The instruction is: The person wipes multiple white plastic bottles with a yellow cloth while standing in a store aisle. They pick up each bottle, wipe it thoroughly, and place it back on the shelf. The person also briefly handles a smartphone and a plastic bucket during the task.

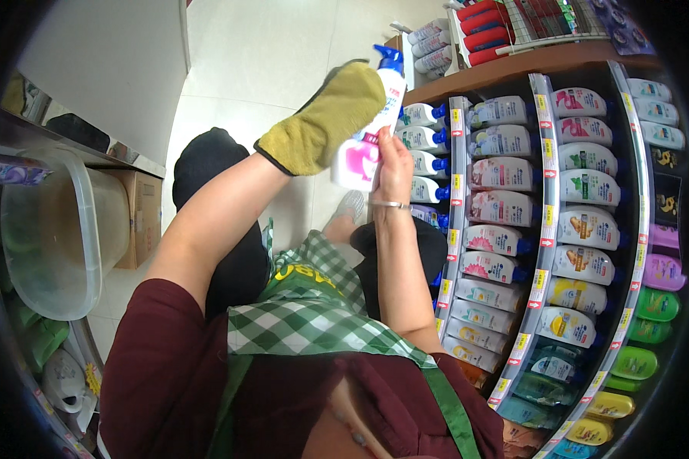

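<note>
A white pump bottle (388,86) with a blue pump head and a pink picture on its front is held up before me, tilted. My right hand (394,163) grips its lower part, the thumb lying across the front. A yellow-green cloth mitt with dark edging covers my left hand (333,117), which lies against the bottle's side and front. The mitt hides the left fingers. To the right of the bottle, similar white bottles with blue pumps (419,137) stand on the lowest shelf.
Shelves with price-tag rails (542,229) full of shampoo bottles (499,175) rise on my right. A clear plastic tub (83,241) and a cardboard box (143,221) are at my left. Red bottles (485,28) and a wire rack (542,26) stand beyond the shelf end. Pale tiles (247,51) cover the floor.
</note>
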The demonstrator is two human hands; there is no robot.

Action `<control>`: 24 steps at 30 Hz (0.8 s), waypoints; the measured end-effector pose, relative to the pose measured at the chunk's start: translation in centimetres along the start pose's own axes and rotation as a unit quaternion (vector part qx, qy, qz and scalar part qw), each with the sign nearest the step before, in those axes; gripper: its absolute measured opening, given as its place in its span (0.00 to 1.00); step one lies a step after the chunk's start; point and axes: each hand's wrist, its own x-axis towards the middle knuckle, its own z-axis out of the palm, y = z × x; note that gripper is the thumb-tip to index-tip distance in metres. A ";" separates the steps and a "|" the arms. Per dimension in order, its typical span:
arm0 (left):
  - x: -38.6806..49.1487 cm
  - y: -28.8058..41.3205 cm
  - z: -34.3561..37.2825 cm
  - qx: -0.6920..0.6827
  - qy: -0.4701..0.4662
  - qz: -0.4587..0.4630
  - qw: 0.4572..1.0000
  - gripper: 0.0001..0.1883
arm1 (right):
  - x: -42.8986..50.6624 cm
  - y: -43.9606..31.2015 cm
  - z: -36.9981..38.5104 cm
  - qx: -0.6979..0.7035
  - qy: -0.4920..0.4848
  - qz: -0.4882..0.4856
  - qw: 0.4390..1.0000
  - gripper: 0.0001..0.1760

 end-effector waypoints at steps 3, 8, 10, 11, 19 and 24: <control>-1.2 0.8 1.2 -0.009 -0.010 0.005 1.000 0.18 | 1.7 -0.6 -0.5 0.029 0.040 -0.025 0.998 0.14; -0.5 -0.5 -0.5 0.069 -0.045 0.085 0.993 0.20 | -1.2 1.0 0.0 0.011 0.017 -0.021 1.000 0.12; 0.4 -1.0 -1.4 0.134 -0.048 0.134 0.981 0.20 | -3.1 1.8 0.6 0.106 -0.077 0.081 0.988 0.20; 0.8 -1.0 -1.7 0.110 -0.043 0.110 0.987 0.21 | -3.8 2.1 0.9 0.179 -0.127 0.145 0.965 0.25; 2.2 0.8 -3.1 0.296 -0.082 0.051 0.950 0.20 | -4.8 2.6 0.3 0.220 -0.160 0.181 0.945 0.40; 2.6 -1.1 -1.1 0.188 0.003 -0.076 0.979 0.25 | -5.1 3.4 0.2 0.085 -0.019 0.103 0.991 0.40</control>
